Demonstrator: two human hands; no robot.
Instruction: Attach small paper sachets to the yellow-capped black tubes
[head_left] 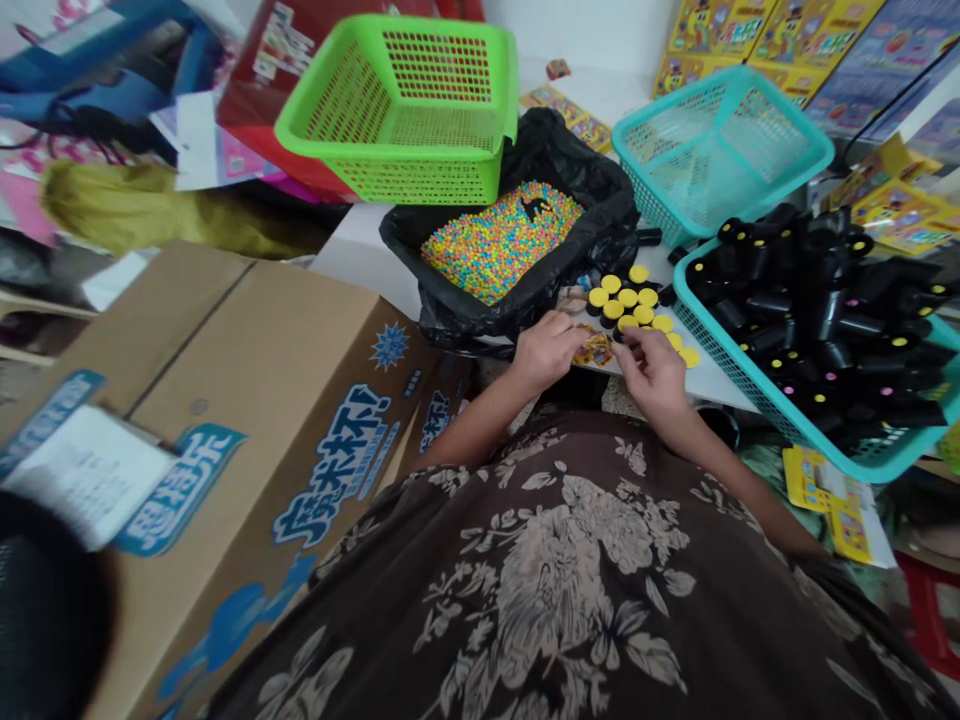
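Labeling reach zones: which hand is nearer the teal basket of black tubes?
Right. The right hand is just left of the teal basket, yellow caps partly between them; the left hand is farther left, across the small wrapper.

At the near edge of the desk I pinch a small packet between the fingertips of my left hand and my right hand. Just beyond my fingers stand yellow caps, bunched and running down the near edge. Left of them, candies fill a bin lined with a black bag, a green basket at its far rim. At the desk's right end, black tubes heap a teal basket.
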